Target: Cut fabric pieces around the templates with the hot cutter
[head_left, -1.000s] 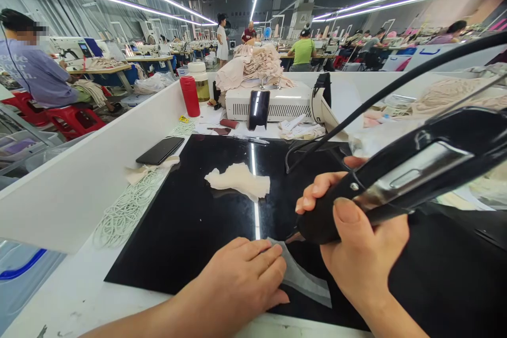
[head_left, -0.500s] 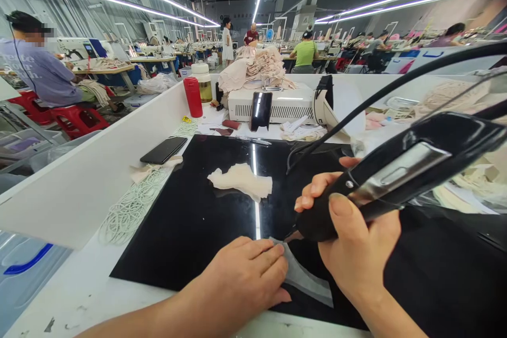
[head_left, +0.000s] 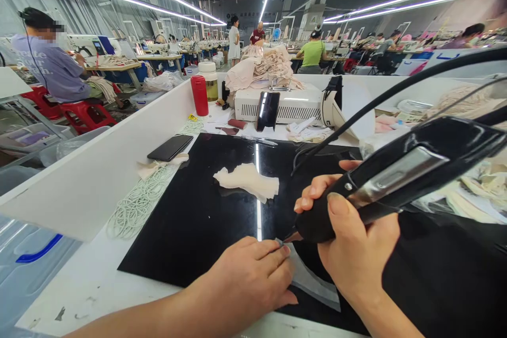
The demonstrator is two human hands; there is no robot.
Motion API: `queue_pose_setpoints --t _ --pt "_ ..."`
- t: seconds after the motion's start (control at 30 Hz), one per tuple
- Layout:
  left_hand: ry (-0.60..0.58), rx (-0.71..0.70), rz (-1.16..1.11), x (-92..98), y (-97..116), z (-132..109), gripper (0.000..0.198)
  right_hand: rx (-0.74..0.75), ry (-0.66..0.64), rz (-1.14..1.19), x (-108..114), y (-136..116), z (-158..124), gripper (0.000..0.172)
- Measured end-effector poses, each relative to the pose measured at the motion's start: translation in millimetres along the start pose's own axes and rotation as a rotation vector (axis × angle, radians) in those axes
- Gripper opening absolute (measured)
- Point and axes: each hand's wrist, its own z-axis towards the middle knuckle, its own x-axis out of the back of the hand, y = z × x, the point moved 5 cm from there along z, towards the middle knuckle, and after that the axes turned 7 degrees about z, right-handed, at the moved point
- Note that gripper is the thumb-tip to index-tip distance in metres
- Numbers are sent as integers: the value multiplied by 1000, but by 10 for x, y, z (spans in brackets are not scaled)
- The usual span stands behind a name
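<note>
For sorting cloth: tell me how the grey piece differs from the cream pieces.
The grey piece is thin and single; the cream pieces are opaque and piled. The grey piece lies under the left hand, by the right hand's tool; the cream pieces sit untouched mid-mat. Both lie on the black mat.

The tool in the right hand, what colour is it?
Black, with a silver strip along its side. The tool shows best in the head view.
</note>
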Motion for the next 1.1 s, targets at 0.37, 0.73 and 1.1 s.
queue_pose_setpoints --t 0.37,0.73,1.1 --pt "-19 -5 10 42 -10 33 36 -15 -8 45 -83 71 28 40" --pt "-56 -7 -28 -2 -8 18 34 19 0 90 10 -113 25 37" --pt "-110 21 -114 40 -82 10 32 32 4 40 205 -294 -134 41"
